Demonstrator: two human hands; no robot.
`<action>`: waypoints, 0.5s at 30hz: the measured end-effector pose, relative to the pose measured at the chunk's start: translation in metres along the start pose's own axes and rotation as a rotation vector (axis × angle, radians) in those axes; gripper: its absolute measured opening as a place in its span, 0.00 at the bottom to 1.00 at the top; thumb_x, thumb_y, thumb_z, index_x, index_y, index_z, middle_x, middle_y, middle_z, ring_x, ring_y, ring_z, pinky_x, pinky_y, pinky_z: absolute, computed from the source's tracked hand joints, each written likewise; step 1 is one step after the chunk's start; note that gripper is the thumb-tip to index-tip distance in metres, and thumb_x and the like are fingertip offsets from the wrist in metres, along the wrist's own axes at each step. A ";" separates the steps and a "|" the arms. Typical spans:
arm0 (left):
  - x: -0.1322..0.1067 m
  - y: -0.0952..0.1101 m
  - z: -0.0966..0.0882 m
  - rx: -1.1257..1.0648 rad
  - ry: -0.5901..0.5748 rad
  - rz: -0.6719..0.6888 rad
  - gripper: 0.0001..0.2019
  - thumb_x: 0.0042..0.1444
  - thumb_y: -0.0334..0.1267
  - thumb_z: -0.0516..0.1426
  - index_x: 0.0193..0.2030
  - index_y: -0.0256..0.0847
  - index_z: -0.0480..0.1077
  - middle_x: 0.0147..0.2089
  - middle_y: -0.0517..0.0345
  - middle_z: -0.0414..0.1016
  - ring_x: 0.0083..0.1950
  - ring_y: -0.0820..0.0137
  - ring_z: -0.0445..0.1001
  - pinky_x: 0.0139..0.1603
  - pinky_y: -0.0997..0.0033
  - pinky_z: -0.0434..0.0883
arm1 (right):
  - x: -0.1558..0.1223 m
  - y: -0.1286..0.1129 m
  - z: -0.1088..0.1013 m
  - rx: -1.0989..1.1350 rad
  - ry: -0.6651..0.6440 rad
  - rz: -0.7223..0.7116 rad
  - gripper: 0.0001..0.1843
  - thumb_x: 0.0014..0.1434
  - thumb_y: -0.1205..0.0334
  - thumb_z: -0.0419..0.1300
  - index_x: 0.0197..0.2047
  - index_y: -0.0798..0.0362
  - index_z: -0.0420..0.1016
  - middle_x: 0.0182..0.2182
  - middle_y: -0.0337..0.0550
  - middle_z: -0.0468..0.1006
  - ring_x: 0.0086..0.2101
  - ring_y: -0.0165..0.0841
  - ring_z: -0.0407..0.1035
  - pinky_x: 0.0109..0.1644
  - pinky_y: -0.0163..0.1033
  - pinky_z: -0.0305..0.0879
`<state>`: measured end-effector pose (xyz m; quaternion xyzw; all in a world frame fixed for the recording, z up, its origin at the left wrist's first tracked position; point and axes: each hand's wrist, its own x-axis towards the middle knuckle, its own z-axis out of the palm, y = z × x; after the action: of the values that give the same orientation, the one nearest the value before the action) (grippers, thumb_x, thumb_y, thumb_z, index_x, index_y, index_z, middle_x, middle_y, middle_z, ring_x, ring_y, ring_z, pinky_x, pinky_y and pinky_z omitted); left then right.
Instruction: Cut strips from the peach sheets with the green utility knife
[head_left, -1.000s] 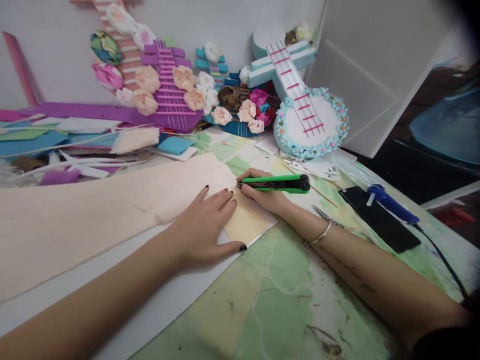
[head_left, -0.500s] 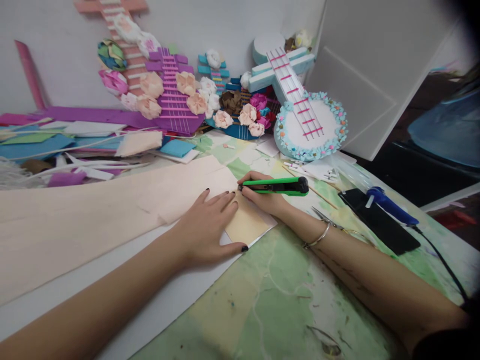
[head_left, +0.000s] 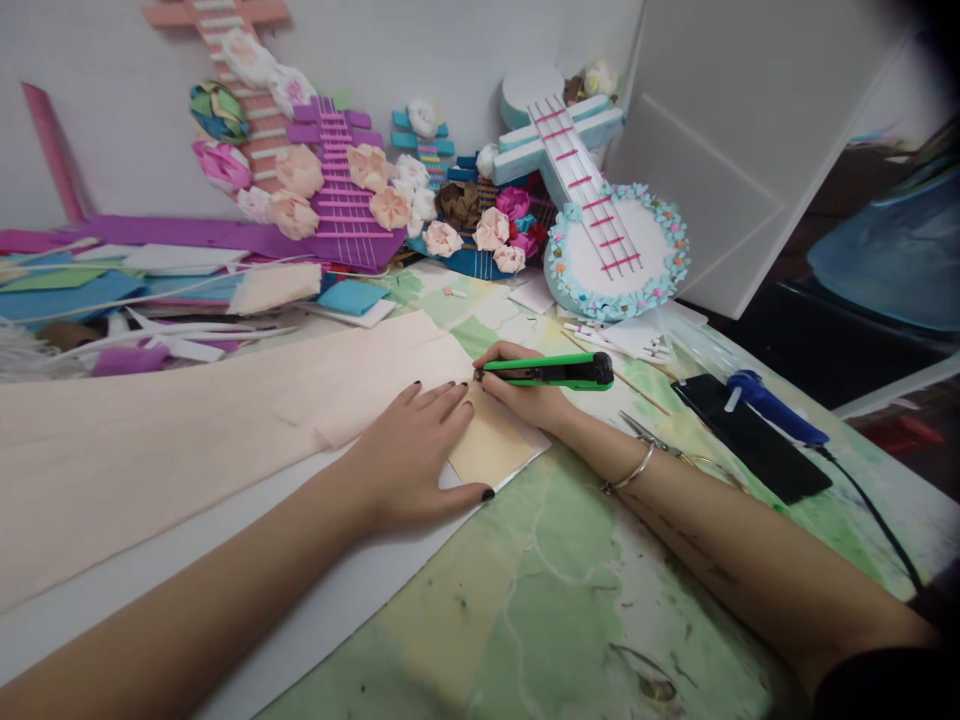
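Note:
My left hand [head_left: 409, 455] lies flat with its fingers spread, pressing on layered sheets. Its fingertips rest by a small pale yellow piece [head_left: 491, 445]. A long peach sheet [head_left: 180, 440] lies on top of a white board [head_left: 330, 610], both running off to the left. In my right hand [head_left: 529, 400] is a green box cutter [head_left: 551, 371], its black end pointing right. The cutter's front end is between my fingers at the far edge of the yellow piece, close to my left fingertips. Whether the blade touches the sheet is hidden.
Decorated toy guitars [head_left: 615, 240] lean along the wall. Coloured foam scraps [head_left: 82, 290] pile up at the left. Scissors [head_left: 649, 432] lie near my right wrist, beside a black phone [head_left: 750, 440] and a blue glue gun [head_left: 776, 408] with its cord.
The whole view has shifted very slightly. Both hands, the box cutter and the sheets keep nearly the same places relative to each other.

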<state>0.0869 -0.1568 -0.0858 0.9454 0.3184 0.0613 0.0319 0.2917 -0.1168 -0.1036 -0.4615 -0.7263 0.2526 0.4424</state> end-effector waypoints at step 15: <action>0.000 0.000 0.000 -0.024 0.011 0.000 0.38 0.56 0.62 0.51 0.63 0.32 0.62 0.68 0.32 0.59 0.70 0.47 0.56 0.69 0.41 0.51 | 0.000 -0.002 0.000 -0.034 0.001 -0.009 0.05 0.52 0.67 0.56 0.33 0.54 0.72 0.32 0.41 0.77 0.35 0.34 0.71 0.42 0.39 0.65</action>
<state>0.0865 -0.1566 -0.0858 0.9446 0.3178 0.0702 0.0416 0.2913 -0.1176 -0.1023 -0.4659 -0.7322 0.2381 0.4361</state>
